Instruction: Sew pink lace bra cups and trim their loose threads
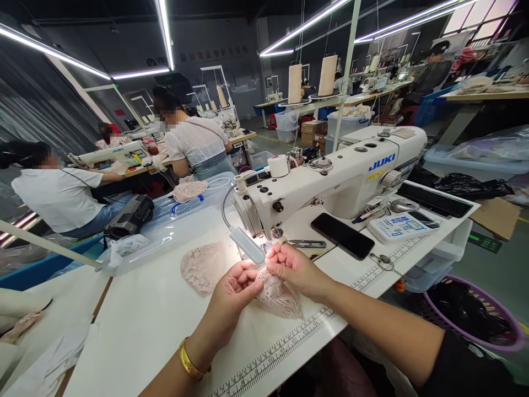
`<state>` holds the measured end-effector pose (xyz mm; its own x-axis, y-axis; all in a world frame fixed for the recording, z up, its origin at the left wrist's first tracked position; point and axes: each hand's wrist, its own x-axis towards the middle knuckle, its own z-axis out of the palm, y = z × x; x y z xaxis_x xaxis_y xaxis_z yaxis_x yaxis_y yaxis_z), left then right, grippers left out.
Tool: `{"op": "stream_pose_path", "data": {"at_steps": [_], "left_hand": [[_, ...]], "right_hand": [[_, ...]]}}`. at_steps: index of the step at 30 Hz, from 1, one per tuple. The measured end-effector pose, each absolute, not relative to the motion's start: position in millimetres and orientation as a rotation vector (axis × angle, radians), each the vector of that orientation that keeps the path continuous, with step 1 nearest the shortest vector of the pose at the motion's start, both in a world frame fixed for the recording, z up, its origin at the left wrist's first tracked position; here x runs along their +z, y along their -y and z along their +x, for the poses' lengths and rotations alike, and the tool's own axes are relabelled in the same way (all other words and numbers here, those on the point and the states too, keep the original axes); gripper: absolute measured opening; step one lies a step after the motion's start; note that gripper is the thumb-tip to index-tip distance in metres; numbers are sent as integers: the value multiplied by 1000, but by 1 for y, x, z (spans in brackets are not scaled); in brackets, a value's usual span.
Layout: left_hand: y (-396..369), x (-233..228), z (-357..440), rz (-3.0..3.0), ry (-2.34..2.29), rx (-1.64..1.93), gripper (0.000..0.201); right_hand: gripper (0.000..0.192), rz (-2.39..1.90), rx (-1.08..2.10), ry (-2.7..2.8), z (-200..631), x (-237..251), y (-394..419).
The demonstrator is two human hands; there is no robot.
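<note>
Between my two hands hangs a pale pink lace piece (279,298), its lower part draping over the table. My left hand (235,289) pinches its upper left edge between thumb and fingers. On the upper right edge, my right hand (295,267) grips it with curled fingers. Both hands are just in front of the needle area of a white sewing machine (330,171). A lit lamp head (247,245) on a bent neck partly covers the needle. Flat on the table to the left lies a second lace piece (202,267).
Thread snips (308,243), a black phone (343,236) and a white box (397,227) lie right of my hands. A printed ruler (285,353) runs along the front edge (334,331). A purple basket (475,314) stands below right. Other people sew at machines behind.
</note>
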<state>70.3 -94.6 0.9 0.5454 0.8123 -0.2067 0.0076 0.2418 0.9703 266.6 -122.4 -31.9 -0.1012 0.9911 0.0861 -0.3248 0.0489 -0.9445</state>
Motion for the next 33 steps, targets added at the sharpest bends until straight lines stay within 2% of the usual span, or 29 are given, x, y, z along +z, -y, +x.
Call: {"op": "stream_pose_path", "data": {"at_steps": [12,18,22,25,27,31,32,33], "left_hand": [[94,1,69,1246,-841,618,38],[97,2,69,1262,-853,641,36],[99,8,71,1250,-887,696,33],[99,14,70,1217,-920,721,27],[99,17,68,1207,-937,744,26],[101,17,65,1240,-961,805,34],[102,16,64,1243,-956,808,35],[102,15,64,1244,-951,808,36]], "right_hand": [[35,-907,1346,1051,266,-37,120],[26,-984,1260,1138,265,-38,119],[14,-1189,952,1342,266,-36,125],[13,-1255,669,1482,269,-32,134],[19,-1125,495,1623,270,-31,142],[60,-846,57,1936,262,-39,149],[60,-849,-60,1973,258,-42,149],[51,-879,-162,1988,254,-45,148]]}}
